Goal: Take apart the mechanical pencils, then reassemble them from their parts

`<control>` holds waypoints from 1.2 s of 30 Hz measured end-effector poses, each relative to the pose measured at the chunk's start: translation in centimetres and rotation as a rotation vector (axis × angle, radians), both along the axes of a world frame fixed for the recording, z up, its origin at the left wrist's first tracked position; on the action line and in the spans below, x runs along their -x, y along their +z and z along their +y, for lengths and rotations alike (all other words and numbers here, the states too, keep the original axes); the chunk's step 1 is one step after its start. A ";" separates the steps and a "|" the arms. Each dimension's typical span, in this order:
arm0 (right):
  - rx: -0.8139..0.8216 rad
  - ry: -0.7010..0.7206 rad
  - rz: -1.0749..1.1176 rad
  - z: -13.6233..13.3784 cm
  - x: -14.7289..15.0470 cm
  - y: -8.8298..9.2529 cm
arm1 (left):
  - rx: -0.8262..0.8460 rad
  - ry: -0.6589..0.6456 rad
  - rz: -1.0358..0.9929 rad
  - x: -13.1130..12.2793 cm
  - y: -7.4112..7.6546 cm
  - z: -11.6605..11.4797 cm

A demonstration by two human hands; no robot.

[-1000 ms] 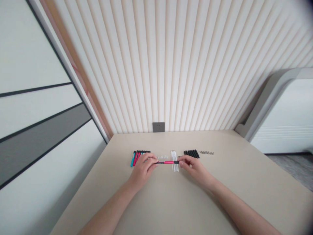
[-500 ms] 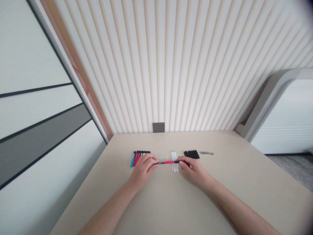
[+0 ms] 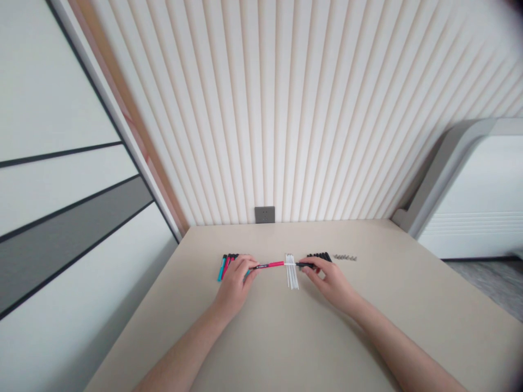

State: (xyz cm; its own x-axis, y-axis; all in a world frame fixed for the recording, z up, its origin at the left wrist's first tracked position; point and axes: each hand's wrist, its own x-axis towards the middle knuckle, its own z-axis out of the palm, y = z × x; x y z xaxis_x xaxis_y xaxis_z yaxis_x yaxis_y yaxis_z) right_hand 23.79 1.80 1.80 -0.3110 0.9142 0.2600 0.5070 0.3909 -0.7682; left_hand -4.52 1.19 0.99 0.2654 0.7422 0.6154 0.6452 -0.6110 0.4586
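**L hand**: thumb + fingers pressed together, pinching L end of pink-and-black marker pen

**Far-L pens:** teal pen + row of dark and red pens on beige table, partly hidden behind L hand, which is v. close

**Marker:** held btw both hands, nearly level, above table centre; crosses top part of white sticks; contact w/ them can't tell

**White sticks**: loose bunch lying side by side, btw the hands

**R hand**: fingers + thumb pressed together, pinching black R end of marker

**Black barrels**: tight row, partly behind R hand, nearly touching it

**Metal bits**: small grey parts in short line, just R of barrels

**Risks:**
- L hand drifts L → pens get knocked out of line
- Pinch slackens → marker could drop on white sticks + scatter them
- R hand pushes further fwd → barrels could roll

**Vs 1 s ago:**
- Marker sits further from body, now higher across sticks
- R hand further R, now overlapping barrels
- L hand covers more of L pens
- Small clear parts seen earlier no longer visible; hidden or moved, can't tell
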 end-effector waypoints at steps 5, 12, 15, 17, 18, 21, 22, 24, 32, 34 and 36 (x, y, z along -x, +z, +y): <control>-0.067 0.046 -0.022 -0.3 0.4 0.0 | 0.016 -0.021 0.001 0.0 0.1 -0.1; -0.053 0.186 -0.146 -1.0 1.0 0.1 | 0.042 -0.124 0.055 -0.2 0.0 -0.3; -0.061 0.202 -0.181 -1.0 1.0 0.4 | 0.046 -0.103 0.041 -0.2 -0.1 -0.3; -0.060 0.168 -0.201 -1.0 0.9 0.4 | 0.054 -0.072 0.025 -0.2 -0.1 -0.2; -0.058 0.150 -0.209 -1.0 0.8 0.5 | 0.061 -0.052 0.017 -0.1 -0.1 -0.1; -0.046 0.115 -0.225 -0.8 0.5 0.5 | 0.084 0.005 -0.008 0.0 -0.1 0.0; -0.046 0.107 -0.228 -0.8 0.4 0.4 | 0.086 0.021 -0.018 0.0 -0.1 0.1; -0.049 0.080 -0.222 -0.7 0.3 0.4 | 0.078 0.047 -0.037 0.0 -0.2 0.2; 0.068 0.024 -0.077 -0.6 0.5 0.3 | 0.055 0.059 -0.063 -0.3 -0.1 0.1; 0.108 0.014 -0.025 -0.6 0.6 0.2 | 0.056 0.035 -0.049 -0.4 0.0 -0.1; 0.154 0.010 0.042 -0.6 0.8 -0.2 | 0.047 0.004 -0.029 -0.4 0.0 -0.3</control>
